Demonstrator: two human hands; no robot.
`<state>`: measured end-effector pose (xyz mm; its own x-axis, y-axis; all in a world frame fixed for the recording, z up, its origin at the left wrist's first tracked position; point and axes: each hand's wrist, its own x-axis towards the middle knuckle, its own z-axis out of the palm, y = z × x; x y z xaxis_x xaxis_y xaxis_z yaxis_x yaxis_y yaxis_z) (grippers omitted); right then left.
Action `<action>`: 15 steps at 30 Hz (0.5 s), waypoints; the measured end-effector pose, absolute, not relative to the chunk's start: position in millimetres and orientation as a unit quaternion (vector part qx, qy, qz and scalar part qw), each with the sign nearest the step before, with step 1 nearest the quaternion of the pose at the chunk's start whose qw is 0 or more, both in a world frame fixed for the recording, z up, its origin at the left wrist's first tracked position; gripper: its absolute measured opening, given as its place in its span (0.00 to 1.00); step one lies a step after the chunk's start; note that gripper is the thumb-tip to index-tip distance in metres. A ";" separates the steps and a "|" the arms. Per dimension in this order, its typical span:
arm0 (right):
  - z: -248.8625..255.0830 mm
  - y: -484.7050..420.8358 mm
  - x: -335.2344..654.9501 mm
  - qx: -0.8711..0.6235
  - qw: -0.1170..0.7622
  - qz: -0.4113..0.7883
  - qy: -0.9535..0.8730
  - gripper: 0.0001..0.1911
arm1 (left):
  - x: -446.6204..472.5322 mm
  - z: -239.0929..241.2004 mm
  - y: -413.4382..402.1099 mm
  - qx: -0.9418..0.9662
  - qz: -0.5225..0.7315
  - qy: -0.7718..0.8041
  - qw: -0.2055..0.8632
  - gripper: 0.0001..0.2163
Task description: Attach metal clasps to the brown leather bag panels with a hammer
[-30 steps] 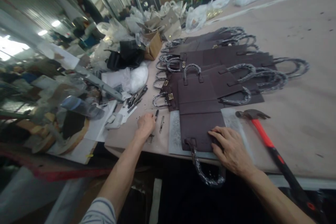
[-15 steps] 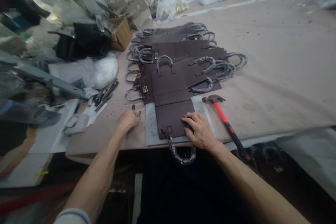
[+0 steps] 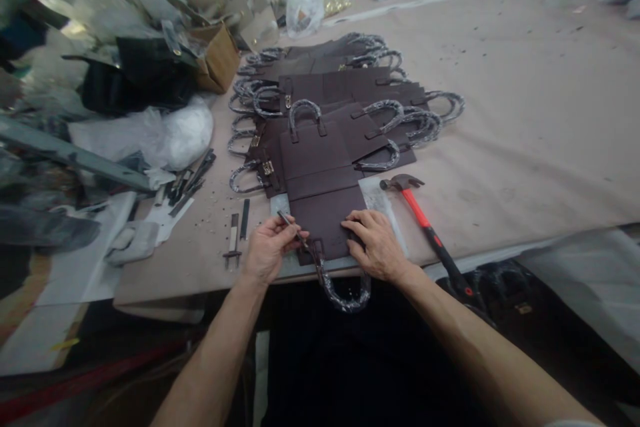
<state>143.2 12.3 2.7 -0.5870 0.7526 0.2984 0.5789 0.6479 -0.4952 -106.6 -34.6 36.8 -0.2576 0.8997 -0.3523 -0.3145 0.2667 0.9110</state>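
My left hand (image 3: 270, 247) pinches a slim metal rod-like tool (image 3: 286, 219), slanted over the left part of a dark brown leather bag panel (image 3: 325, 217). The tool's lower end is near the handle tab (image 3: 316, 250); whether it touches cannot be told. A plastic-wrapped handle (image 3: 345, 303) loops from the panel over the table edge. My right hand (image 3: 377, 243) rests on the panel's right side, fingers curled and thumb apart; something dark between them cannot be made out. Left of my left hand lie a metal pronged tool (image 3: 233, 240) and a dark flat bar (image 3: 245, 218).
A pale board (image 3: 377, 197) lies under the panel. To the right is a claw hammer (image 3: 425, 227) with a red and black handle. Stacked bag panels (image 3: 340, 87) with wrapped handles spread behind. Loose tools (image 3: 193, 180), plastic bags (image 3: 187, 130) and a cardboard box (image 3: 220, 57) crowd the left.
My left hand has moved right, from beside the tools on the table to the panel's handle tab, bringing a slim metal tool. My right hand stays on the panel. The view has shifted slightly.
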 end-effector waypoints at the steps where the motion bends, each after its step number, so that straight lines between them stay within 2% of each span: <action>1: 2.8 12.2 143.1 -0.382 0.248 0.177 -0.873 0.18 | -92.8 34.5 -32.4 0.280 0.549 0.568 0.545 0.20; 9: 2.0 12.4 143.9 -0.382 0.250 0.183 -0.871 0.18 | -47.5 6.5 -26.7 0.439 0.536 0.574 0.437 0.05; 15: 2.6 12.2 144.6 -0.382 0.245 0.183 -0.872 0.18 | -47.1 4.0 -30.5 0.448 0.534 0.588 0.410 0.03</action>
